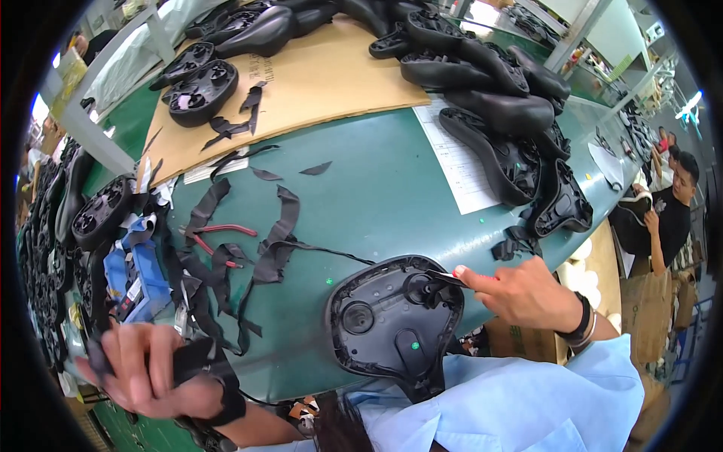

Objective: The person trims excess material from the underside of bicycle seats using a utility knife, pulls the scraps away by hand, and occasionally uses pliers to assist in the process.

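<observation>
An upside-down black bicycle saddle lies at the table's front edge, its ribbed underside facing up and its nose toward me. My right hand is closed at its far right rim, the index finger stretched along a thin dark piece there. What that piece is I cannot make out. Blurred by motion, my left hand is off to the left with curled fingers around something dark that I cannot identify. A thin black strip runs from the saddle's rim to the scraps. Red-handled pliers lie among black offcuts.
More black saddles are piled at the far right on a paper sheet. Others rest on brown cardboard. A blue bin stands at left. Another person works at the right.
</observation>
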`<state>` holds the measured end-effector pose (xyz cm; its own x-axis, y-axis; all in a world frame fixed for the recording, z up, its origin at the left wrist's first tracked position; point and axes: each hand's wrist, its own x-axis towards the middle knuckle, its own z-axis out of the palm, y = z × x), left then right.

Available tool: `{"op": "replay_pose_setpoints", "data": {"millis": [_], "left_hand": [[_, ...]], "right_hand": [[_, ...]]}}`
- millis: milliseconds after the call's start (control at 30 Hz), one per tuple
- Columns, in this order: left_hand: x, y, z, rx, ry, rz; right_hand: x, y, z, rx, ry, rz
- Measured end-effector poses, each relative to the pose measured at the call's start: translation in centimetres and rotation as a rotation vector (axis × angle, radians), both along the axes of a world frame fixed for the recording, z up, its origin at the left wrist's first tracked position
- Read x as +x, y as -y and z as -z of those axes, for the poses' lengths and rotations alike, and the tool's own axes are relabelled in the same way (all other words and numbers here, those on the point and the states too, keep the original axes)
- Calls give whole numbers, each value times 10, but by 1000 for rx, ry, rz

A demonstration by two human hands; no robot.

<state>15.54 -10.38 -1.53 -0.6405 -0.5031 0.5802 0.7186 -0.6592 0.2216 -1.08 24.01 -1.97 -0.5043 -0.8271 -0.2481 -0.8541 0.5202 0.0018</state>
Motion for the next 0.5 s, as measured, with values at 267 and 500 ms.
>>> {"op": "replay_pose_setpoints", "data": {"millis": [267, 500], "left_hand": [[-115, -48, 50, -1846, 223, -343], [-156, -78, 38, -209, 546, 61]], "right_hand": [[-25, 10, -3, -121, 125, -25], [19, -22, 20, -13, 7, 25]]}}
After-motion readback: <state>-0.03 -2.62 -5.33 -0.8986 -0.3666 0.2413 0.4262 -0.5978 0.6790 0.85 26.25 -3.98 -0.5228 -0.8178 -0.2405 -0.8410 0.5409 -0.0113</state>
